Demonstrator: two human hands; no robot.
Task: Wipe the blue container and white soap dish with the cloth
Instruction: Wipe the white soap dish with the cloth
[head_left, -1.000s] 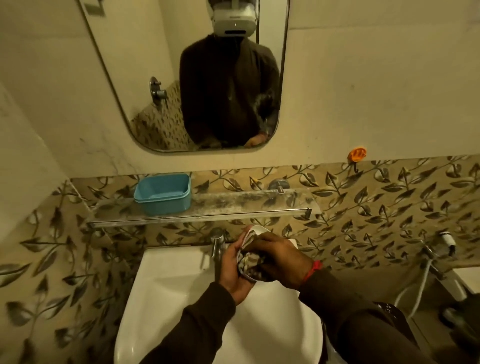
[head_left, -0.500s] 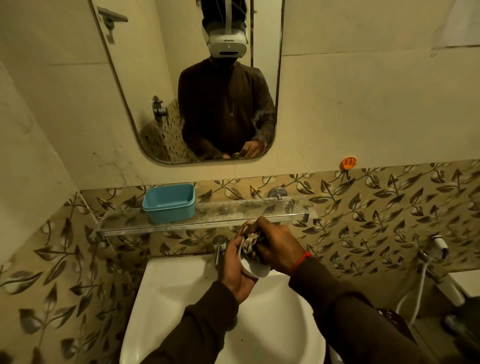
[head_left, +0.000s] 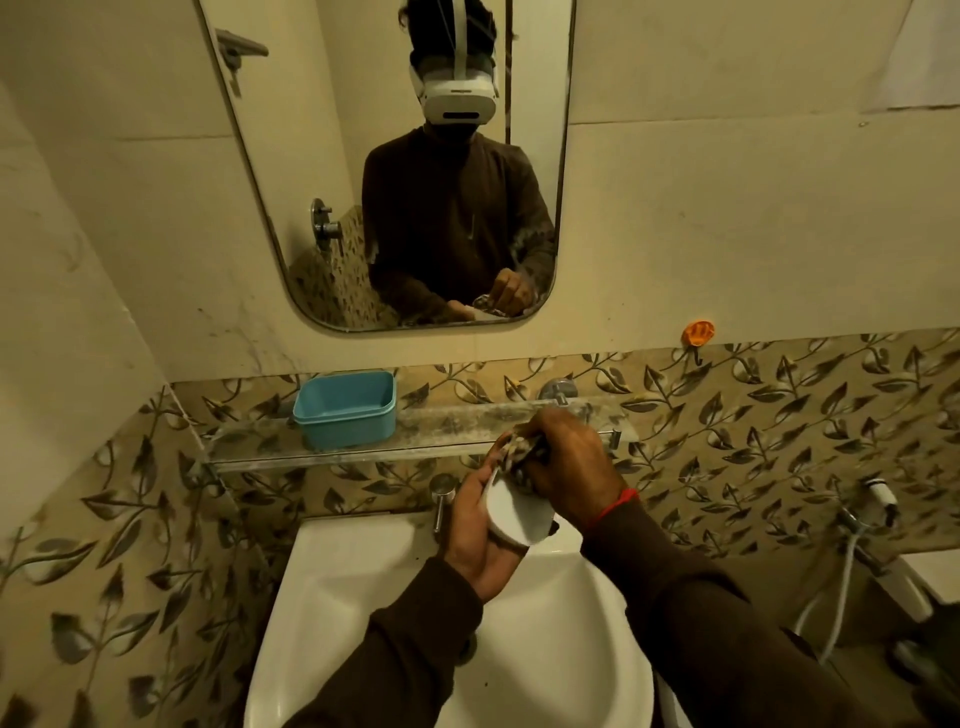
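Above the white basin (head_left: 363, 587), left hand (head_left: 475, 535) gripping the white soap dish (head_left: 514, 512), right hand (head_left: 569, 467) clenched round the patterned cloth (head_left: 519, 452) (pressed against the dish), blue container (head_left: 345, 410) on the glass shelf (head_left: 457, 421) behind the basin.

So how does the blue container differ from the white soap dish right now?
The blue container stands upright on the glass shelf, untouched; the white soap dish is held tilted over the sink in the left hand. The container is rectangular and deeper; the dish looks rounded and shallower. The right hand presses the cloth against the dish, not the container. Both look like plain plastic.
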